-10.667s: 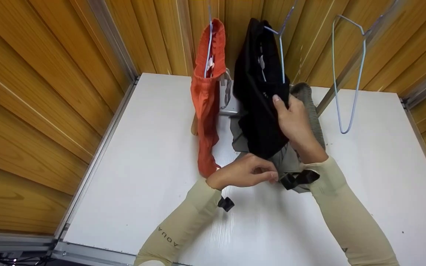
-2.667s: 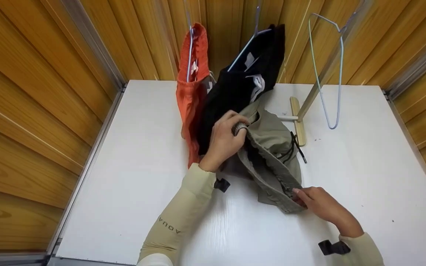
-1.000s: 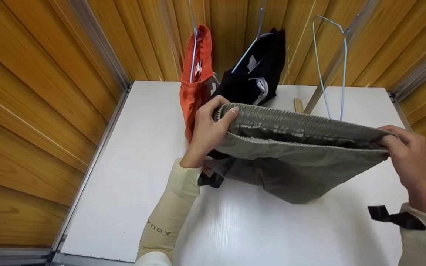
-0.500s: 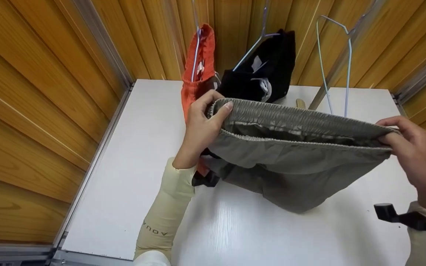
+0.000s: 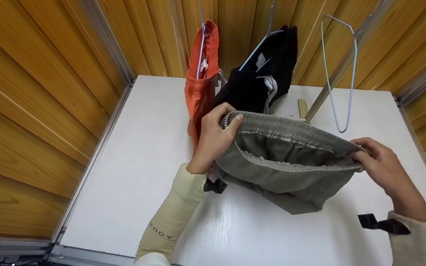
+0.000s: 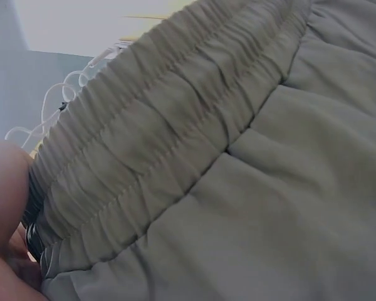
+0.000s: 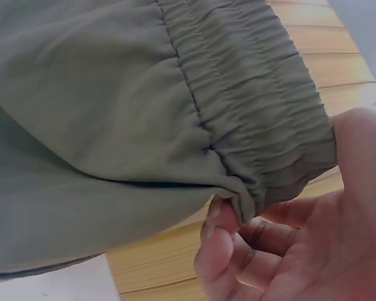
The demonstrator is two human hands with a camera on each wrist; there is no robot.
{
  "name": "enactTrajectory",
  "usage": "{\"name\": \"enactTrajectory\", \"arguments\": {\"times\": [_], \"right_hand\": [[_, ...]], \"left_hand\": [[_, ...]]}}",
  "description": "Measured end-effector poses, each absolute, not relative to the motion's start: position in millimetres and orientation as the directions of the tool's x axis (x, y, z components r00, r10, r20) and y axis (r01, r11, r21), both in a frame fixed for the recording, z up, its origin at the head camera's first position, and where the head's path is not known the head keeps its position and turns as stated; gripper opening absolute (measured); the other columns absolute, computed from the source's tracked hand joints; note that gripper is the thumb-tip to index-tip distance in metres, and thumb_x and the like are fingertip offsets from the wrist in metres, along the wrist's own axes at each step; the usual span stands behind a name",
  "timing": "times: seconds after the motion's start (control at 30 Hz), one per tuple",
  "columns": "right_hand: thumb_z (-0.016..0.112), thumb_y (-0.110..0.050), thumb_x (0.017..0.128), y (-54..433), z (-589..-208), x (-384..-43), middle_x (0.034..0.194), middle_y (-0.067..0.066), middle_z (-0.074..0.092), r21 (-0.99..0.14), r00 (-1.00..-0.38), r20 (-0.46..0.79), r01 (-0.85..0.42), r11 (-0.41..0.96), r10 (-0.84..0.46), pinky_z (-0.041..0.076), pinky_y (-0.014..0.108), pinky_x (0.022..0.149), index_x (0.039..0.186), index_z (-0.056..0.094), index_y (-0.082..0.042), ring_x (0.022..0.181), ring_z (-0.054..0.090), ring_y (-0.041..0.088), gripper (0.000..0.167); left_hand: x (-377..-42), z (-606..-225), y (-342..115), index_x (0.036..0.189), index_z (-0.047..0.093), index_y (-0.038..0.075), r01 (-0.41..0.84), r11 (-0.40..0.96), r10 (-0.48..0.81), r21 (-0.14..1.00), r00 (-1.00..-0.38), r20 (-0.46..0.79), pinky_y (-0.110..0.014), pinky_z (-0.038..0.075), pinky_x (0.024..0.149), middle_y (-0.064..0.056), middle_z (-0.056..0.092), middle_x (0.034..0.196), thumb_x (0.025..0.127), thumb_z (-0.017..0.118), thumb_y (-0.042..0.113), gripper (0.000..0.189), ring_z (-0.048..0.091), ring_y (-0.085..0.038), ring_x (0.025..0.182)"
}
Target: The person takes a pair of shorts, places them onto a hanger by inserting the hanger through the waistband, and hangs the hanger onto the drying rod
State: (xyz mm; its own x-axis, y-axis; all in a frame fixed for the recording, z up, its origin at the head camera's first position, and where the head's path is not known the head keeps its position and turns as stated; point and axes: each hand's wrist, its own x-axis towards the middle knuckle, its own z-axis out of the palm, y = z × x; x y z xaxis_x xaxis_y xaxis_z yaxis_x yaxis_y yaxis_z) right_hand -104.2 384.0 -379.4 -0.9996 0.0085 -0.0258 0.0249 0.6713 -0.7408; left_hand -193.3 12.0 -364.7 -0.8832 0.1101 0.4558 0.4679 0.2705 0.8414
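Olive-grey shorts [image 5: 272, 181] with a gathered elastic waistband [image 5: 283, 123] are held up over the white table, the waist opening facing upward. My left hand [image 5: 215, 138] grips the left end of the waistband, thumb inside the opening. At the other end my right hand [image 5: 385, 168] pinches the band. The left wrist view shows the gathered band [image 6: 144, 125] up close, the hand at its edge. In the right wrist view, fingers [image 7: 216, 248] hold the band's lower corner. The lower part of the shorts is partly hidden behind their front panel.
Red shorts [image 5: 200, 92] and black shorts [image 5: 242, 88] hang on wire hangers at the back, close to my left hand. A bare wire hanger [image 5: 354, 70] hangs at the right. Below it stands a wooden stand [image 5: 318, 101] on the white table [image 5: 124, 166]. Wood-panel walls enclose the back and sides.
Earlier, my right hand was at the black shorts. Both hands then took the olive shorts' waistband and stretched it wide; now the right hand has come inward and lower, and the opening gapes more.
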Motion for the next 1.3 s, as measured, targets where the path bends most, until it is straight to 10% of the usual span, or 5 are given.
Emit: {"name": "enactTrajectory", "arguments": {"times": [0.37, 0.7, 0.97, 1.1, 1.3], "right_hand": [[0.053, -0.024, 0.098, 372.5, -401.6, -113.5, 0.103, 0.018, 0.066, -0.664, -0.989, -0.140, 0.057, 0.746, -0.048, 0.045, 0.021, 0.065, 0.128, 0.052, 0.001, 0.077, 0.056, -0.006, 0.038], [0.060, -0.037, 0.095, 361.6, -411.3, -123.8, 0.105, 0.021, 0.068, -0.641, -0.974, -0.192, 0.035, 0.766, -0.116, 0.045, 0.029, 0.072, 0.130, 0.051, -0.001, 0.082, 0.055, -0.004, 0.051], [0.060, -0.039, 0.094, 370.9, -383.0, -134.7, 0.126, 0.028, 0.056, -0.614, -0.989, -0.132, 0.029, 0.789, -0.067, 0.046, 0.028, 0.074, 0.142, 0.035, 0.001, 0.113, 0.055, 0.045, 0.067], [0.061, -0.038, 0.094, 375.3, -364.0, -141.6, 0.134, 0.028, 0.050, -0.620, -0.993, -0.104, 0.026, 0.784, -0.049, 0.041, 0.019, 0.071, 0.149, 0.022, -0.001, 0.115, 0.052, 0.046, 0.078], [0.055, -0.043, 0.096, 370.0, -346.5, -154.2, 0.138, 0.031, 0.045, -0.634, -0.995, -0.100, 0.045, 0.772, -0.024, 0.050, 0.040, 0.084, 0.154, 0.007, -0.004, 0.113, 0.058, 0.034, 0.085]], "left_hand": [[-190.9, -373.8, 21.0, 0.082, 0.061, 0.010, 0.520, 0.327, 0.145, 0.789, -0.853, 0.502, -0.023, 0.044, 0.069, -0.001, 0.059, 0.079, 0.089, 0.067, 0.013, 0.009, 0.052, -0.009, 0.074], [-191.1, -380.0, 26.3, 0.081, 0.062, 0.011, 0.485, 0.344, 0.151, 0.804, -0.874, 0.462, -0.023, 0.045, 0.067, 0.001, 0.060, 0.079, 0.088, 0.067, 0.014, 0.010, 0.053, -0.008, 0.074], [-193.0, -386.0, 28.1, 0.081, 0.061, 0.011, 0.480, 0.356, 0.174, 0.802, -0.877, 0.447, -0.022, 0.044, 0.065, 0.000, 0.058, 0.078, 0.089, 0.067, 0.016, 0.011, 0.053, -0.009, 0.072], [-193.0, -387.4, 28.2, 0.081, 0.061, 0.011, 0.477, 0.361, 0.172, 0.801, -0.878, 0.446, -0.022, 0.044, 0.064, 0.000, 0.058, 0.078, 0.089, 0.067, 0.016, 0.011, 0.052, -0.009, 0.072], [-192.8, -387.4, 29.4, 0.081, 0.060, 0.011, 0.475, 0.370, 0.188, 0.799, -0.880, 0.436, -0.022, 0.043, 0.064, 0.000, 0.058, 0.078, 0.090, 0.067, 0.017, 0.012, 0.052, -0.009, 0.071]]}}
